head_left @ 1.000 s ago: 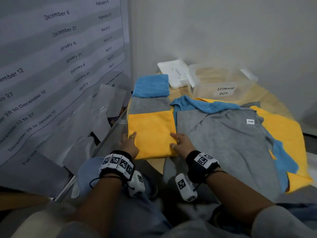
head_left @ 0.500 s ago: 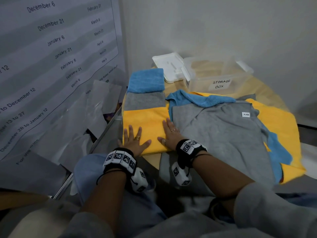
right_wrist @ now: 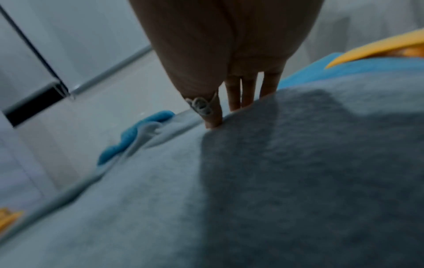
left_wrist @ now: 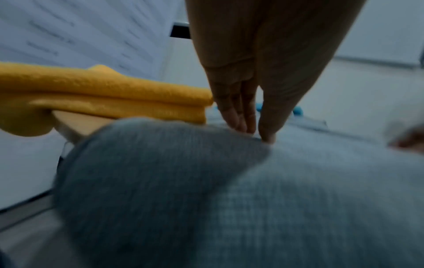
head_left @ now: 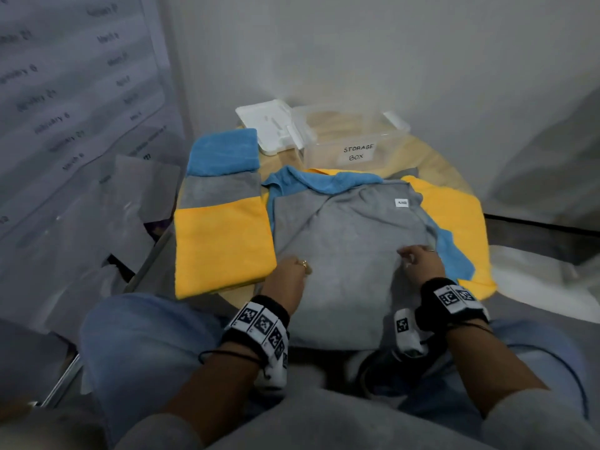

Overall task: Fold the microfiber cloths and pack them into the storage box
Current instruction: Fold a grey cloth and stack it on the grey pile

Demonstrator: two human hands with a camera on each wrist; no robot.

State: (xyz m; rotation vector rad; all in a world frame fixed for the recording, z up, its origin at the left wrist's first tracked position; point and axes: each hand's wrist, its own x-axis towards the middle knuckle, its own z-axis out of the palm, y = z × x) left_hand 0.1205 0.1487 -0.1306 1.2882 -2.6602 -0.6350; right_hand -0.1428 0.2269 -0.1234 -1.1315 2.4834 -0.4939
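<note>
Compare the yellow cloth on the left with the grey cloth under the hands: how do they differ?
The yellow cloth is folded into a neat rectangle; the grey cloth lies spread open. No hand is on the yellow cloth; the left hand and right hand are on the grey one. The grey cloth overhangs the table's near edge more. Both are plain-coloured.

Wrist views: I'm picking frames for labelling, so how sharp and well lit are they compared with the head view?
Left wrist: motion-blurred, grey cloth smeared, left hand dim. Right wrist: soft too, a dark shadow across the cloth under the right hand. Head: dim but sharper; the storage box label reads, wall text is blurred.
</note>
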